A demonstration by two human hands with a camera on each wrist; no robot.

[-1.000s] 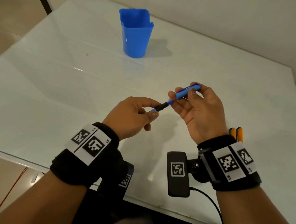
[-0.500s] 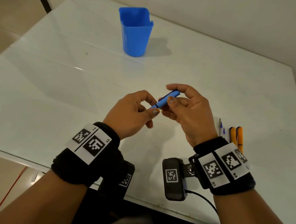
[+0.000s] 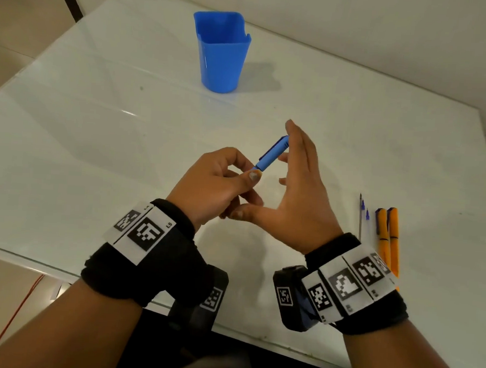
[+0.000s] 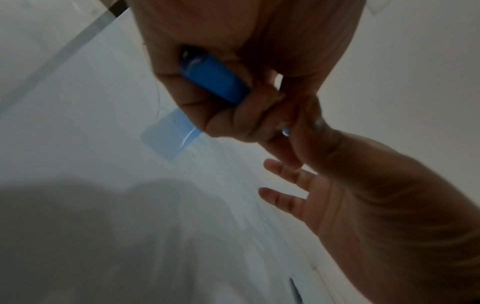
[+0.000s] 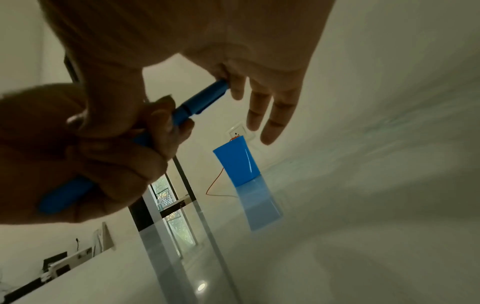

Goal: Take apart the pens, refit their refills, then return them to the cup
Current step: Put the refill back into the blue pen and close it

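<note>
Blue pen — lower end hidden

Blue pen, blue cup, orange pens, white table.

Left hand: I see it gripping the lower end of the blue pen with curled fingers.
Right hand: fingers straight, palm pressing on the pen's top end.
Cup: blue, upright, far on the white table.
Right side: two orange pens, with thin refills just beside them.
</note>
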